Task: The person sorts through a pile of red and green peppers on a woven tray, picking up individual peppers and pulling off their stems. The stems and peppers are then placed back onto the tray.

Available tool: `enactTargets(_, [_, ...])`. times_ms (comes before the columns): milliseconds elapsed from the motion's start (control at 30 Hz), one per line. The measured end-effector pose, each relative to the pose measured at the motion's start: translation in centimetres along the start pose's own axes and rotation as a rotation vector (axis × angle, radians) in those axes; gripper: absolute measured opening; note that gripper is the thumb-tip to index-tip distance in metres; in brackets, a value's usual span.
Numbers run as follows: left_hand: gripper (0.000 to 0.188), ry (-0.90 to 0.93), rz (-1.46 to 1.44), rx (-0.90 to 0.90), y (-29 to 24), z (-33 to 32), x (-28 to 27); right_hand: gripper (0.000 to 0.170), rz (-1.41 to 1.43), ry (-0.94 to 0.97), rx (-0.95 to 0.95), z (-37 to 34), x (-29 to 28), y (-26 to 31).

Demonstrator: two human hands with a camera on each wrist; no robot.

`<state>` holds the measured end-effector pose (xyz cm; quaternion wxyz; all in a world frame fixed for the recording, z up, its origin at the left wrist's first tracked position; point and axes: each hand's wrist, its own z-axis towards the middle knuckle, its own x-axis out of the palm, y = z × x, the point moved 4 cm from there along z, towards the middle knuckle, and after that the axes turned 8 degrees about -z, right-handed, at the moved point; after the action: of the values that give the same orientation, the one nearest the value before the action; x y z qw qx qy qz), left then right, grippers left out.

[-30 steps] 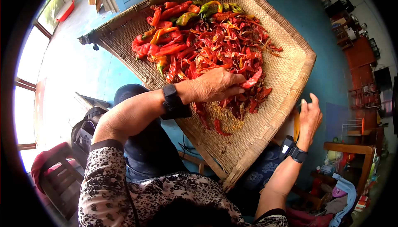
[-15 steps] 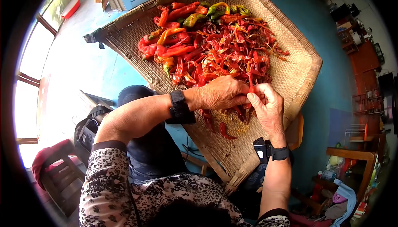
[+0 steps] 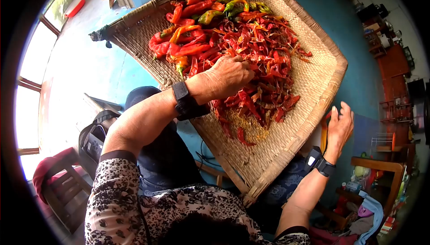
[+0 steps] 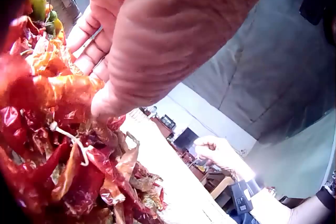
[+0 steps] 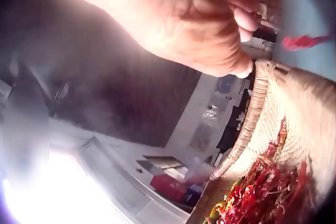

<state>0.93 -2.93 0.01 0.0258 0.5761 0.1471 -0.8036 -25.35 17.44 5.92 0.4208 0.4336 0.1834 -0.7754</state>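
Note:
Red dried chili peppers (image 3: 264, 77) lie heaped in a shallow woven basket (image 3: 309, 95). My left hand (image 3: 228, 75) reaches down onto this heap. In the left wrist view its fingers are loosely bent and the thumb tip is beside an orange-red dried pepper (image 4: 71, 90). Beyond the basket's right edge is my right hand (image 3: 340, 128), fingers loosely spread. In the right wrist view a single red pepper (image 5: 304, 42) appears apart from the fingers, outside the basket rim (image 5: 252, 113).
Plumper red peppers (image 3: 190, 50) and green ones (image 3: 208, 17) lie at the basket's far left. Yellow seeds (image 3: 246, 126) are scattered near its front corner. A wooden chair (image 3: 376, 164) stands at right, another chair (image 3: 62, 196) at lower left.
Half a second ago both hands met at a red pepper over the basket. Since then my right hand has moved right, past the edge, and my left hand has moved up-left onto the heap.

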Motion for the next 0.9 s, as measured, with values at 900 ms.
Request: enactTargets(900, [0.022,-0.049,0.010,0.028,-0.3,-0.5,0.5,0.020,0.108,0.041,0.131,1.0,-0.2,-1.1])
